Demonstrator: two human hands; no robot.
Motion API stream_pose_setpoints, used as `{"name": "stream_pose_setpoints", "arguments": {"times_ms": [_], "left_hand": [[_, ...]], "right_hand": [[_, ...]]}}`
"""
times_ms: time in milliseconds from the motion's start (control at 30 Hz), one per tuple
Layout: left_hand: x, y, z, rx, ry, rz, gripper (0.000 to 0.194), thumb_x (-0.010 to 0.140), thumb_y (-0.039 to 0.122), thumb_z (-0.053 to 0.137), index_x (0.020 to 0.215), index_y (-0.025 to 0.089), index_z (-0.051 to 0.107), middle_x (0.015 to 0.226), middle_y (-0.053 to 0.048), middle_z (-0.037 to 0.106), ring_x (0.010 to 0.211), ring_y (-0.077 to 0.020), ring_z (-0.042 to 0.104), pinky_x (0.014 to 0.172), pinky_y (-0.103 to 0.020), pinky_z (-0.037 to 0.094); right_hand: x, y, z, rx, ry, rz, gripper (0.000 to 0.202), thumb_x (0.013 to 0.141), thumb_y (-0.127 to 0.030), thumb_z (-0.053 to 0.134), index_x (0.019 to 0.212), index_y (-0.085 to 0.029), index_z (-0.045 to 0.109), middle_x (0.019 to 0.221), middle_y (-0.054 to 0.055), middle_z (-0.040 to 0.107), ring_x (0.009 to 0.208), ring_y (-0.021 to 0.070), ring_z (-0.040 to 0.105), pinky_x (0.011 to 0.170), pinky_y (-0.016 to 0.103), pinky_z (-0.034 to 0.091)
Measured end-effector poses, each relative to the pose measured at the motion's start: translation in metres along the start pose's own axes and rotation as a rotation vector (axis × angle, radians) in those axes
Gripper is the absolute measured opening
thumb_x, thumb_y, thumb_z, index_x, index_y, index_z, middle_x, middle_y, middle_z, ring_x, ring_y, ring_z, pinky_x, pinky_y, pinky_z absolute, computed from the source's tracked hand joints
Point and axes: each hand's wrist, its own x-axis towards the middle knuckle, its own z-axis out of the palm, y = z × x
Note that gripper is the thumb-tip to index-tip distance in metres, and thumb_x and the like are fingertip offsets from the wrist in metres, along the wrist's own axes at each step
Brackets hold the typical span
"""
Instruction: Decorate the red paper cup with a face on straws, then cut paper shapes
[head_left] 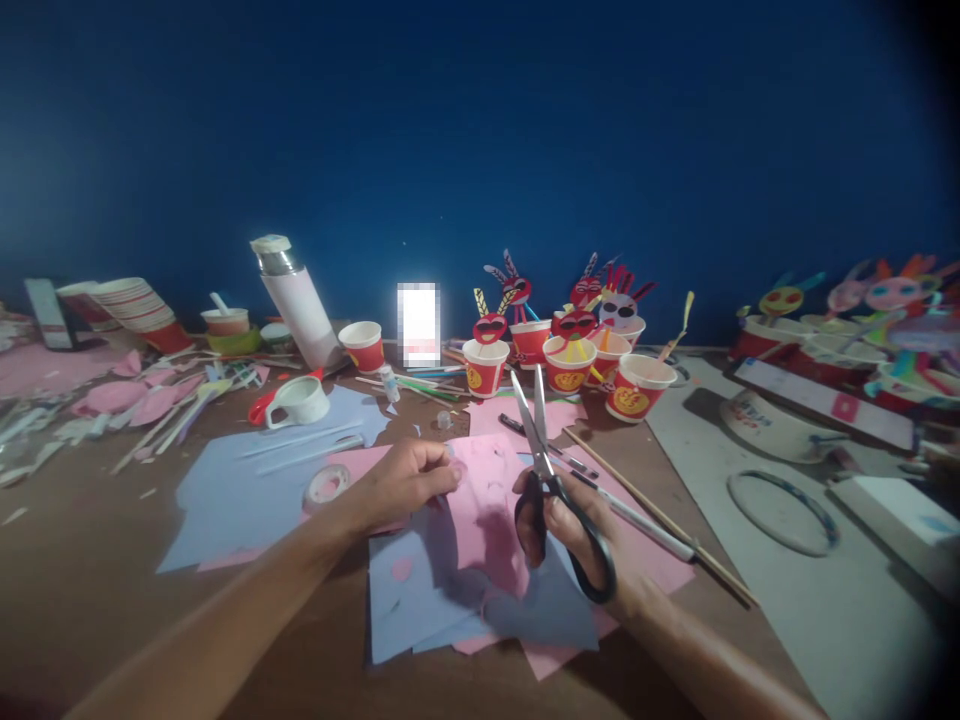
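Note:
My left hand (405,482) is closed in a pinch at the left edge of a pink paper sheet (487,490). A small bit of pink shows at its fingertips; whether it is a separate piece, I cannot tell. The sheet has curved cuts and lies above blue paper (420,610). In my right hand (576,515) is a pair of scissors (541,455) with black handles, blades pointing up and slightly apart. Those blades stand to the right of the sheet, with no paper between them. A roll of tape (327,487) lies left of my left hand.
Red paper cups (484,370) with paper faces stand at the back. A pink-white thermos (296,305), a white mug (301,402) and paper scraps (112,395) are on the left. At right are a pen (645,525), a wooden stick (667,525) and a phone (825,400) on a bowl.

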Motion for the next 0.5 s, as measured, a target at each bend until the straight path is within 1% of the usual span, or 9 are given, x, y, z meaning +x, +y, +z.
{"name": "stream_pose_setpoints", "arguments": {"times_ms": [67,100,167,200,233,267,333,400,500], "left_hand": [[-0.001,0.005,-0.003,0.148,-0.063,-0.021,0.027,0.080,0.037,0.049,0.067,0.015,0.057,0.058,0.002,0.054,0.051,-0.0108,0.047,0.050,-0.022,0.033],[-0.002,0.007,-0.005,0.233,-0.067,-0.016,0.027,0.081,0.037,0.047,0.069,0.015,0.059,0.063,0.001,0.057,0.052,-0.0110,0.048,0.050,-0.022,0.034],[-0.007,0.014,-0.009,0.359,-0.022,0.022,0.028,0.082,0.036,0.046,0.069,0.015,0.060,0.074,-0.001,0.059,0.057,-0.0114,0.050,0.053,-0.022,0.036],[-0.009,0.017,-0.010,0.379,-0.013,0.037,0.028,0.083,0.036,0.046,0.068,0.016,0.059,0.075,-0.001,0.058,0.060,-0.0118,0.051,0.055,-0.022,0.037],[-0.011,0.021,-0.011,0.367,-0.039,0.034,0.029,0.083,0.037,0.045,0.068,0.016,0.058,0.074,-0.001,0.058,0.061,-0.0120,0.051,0.055,-0.021,0.037],[-0.012,0.024,-0.010,0.329,-0.103,0.011,0.028,0.083,0.038,0.045,0.069,0.017,0.058,0.070,0.000,0.057,0.060,-0.0119,0.051,0.054,-0.021,0.037],[-0.011,0.028,-0.007,0.222,-0.274,-0.042,0.027,0.083,0.040,0.047,0.071,0.018,0.057,0.062,0.002,0.054,0.056,-0.0111,0.050,0.051,-0.020,0.036],[-0.006,0.031,-0.002,0.136,-0.396,-0.048,0.026,0.082,0.039,0.049,0.071,0.017,0.057,0.059,0.003,0.052,0.054,-0.0103,0.049,0.050,-0.019,0.035],[0.003,0.032,0.004,0.077,-0.452,-0.007,0.025,0.081,0.036,0.051,0.070,0.015,0.058,0.058,0.003,0.051,0.055,-0.0101,0.050,0.051,-0.019,0.034]], "right_hand": [[0.002,-0.002,-0.002,-0.020,0.012,0.001,0.032,0.084,-0.050,0.050,0.090,-0.018,0.047,0.059,-0.003,0.052,0.050,0.0106,0.049,0.050,0.023,0.039],[0.003,-0.003,-0.003,-0.029,0.021,0.006,0.033,0.083,-0.050,0.051,0.090,-0.018,0.048,0.059,-0.003,0.052,0.050,0.0105,0.049,0.050,0.024,0.039],[0.005,-0.004,-0.003,-0.037,0.057,0.029,0.034,0.080,-0.049,0.057,0.090,-0.018,0.048,0.059,-0.004,0.051,0.051,0.0101,0.048,0.051,0.023,0.039],[0.005,-0.005,-0.003,-0.037,0.086,0.043,0.034,0.078,-0.048,0.060,0.089,-0.018,0.048,0.061,-0.004,0.050,0.052,0.0097,0.048,0.051,0.023,0.038],[0.006,-0.005,-0.003,-0.037,0.113,0.058,0.034,0.076,-0.045,0.064,0.091,-0.019,0.048,0.062,-0.005,0.050,0.054,0.0095,0.047,0.052,0.022,0.038],[0.006,-0.005,-0.002,-0.033,0.137,0.075,0.035,0.075,-0.041,0.067,0.094,-0.019,0.048,0.064,-0.005,0.051,0.056,0.0094,0.047,0.053,0.022,0.037],[0.005,-0.006,-0.001,-0.008,0.161,0.102,0.039,0.073,-0.034,0.070,0.102,-0.021,0.046,0.069,-0.005,0.052,0.060,0.0091,0.046,0.054,0.020,0.037],[0.005,-0.006,0.000,0.031,0.165,0.120,0.043,0.072,-0.027,0.071,0.106,-0.023,0.045,0.071,-0.005,0.053,0.061,0.0087,0.046,0.054,0.020,0.038],[0.005,-0.006,0.003,0.066,0.154,0.133,0.041,0.070,-0.021,0.071,0.103,-0.023,0.047,0.071,-0.005,0.053,0.061,0.0085,0.046,0.054,0.019,0.038]]}}
